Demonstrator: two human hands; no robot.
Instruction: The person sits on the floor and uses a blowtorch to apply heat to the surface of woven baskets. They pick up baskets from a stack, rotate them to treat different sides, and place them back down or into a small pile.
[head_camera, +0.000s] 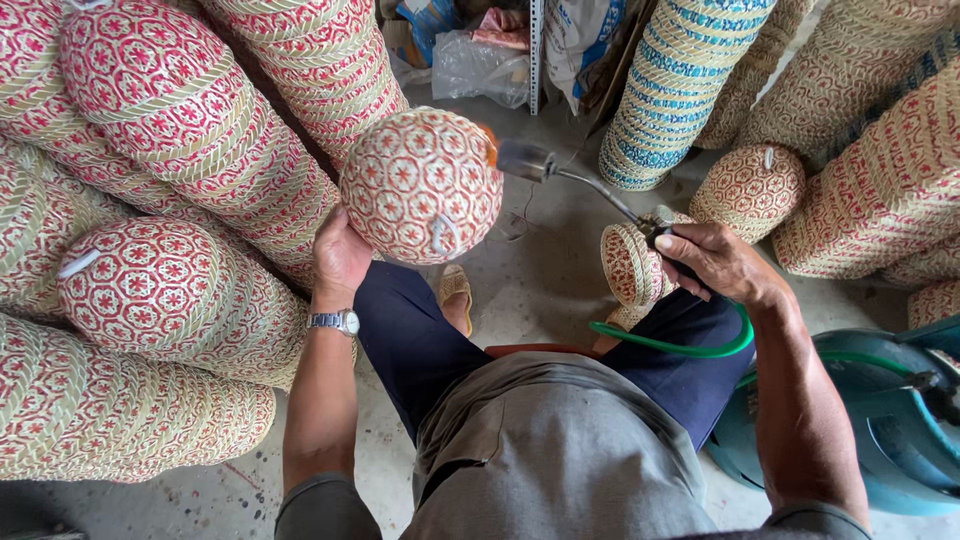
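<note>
Head view: torch (560, 175) nozzle points left at basket (422, 185)

I get a single view, from the camera on the person's head, tilted steeply down over chest and lap toward the concrete floor (560, 290). It sits close: both forearms fill the lower frame, and stacked baskets (170, 120) crowd the left and right edges.
</note>
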